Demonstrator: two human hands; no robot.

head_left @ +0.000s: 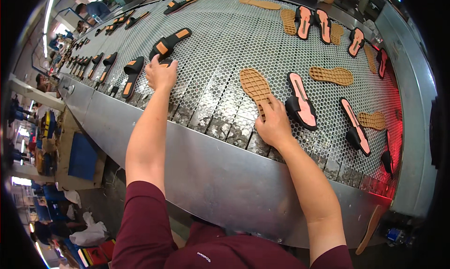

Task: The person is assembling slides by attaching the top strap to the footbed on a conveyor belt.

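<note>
My left hand [161,74] is over the near part of the belt, fingers apart, at a black slide sandal [165,62] that it mostly covers; whether it touches the sandal is hard to see. Just beyond lies another black slide sandal [170,42] with orange patches, and a similar slide [133,77] rests to the left. In my right hand [275,123] is the near end of a tan rubber outsole [255,84], its gridded side up. Right beside that hand lies a black upper with a pink underside [302,100].
A perforated metal conveyor belt [220,39] carries several black slides at left and several pink-bottomed uppers and tan soles at right. A steel rail [211,170] borders its near side. Red light glows by the metal housing [415,109] at right. People work in the background.
</note>
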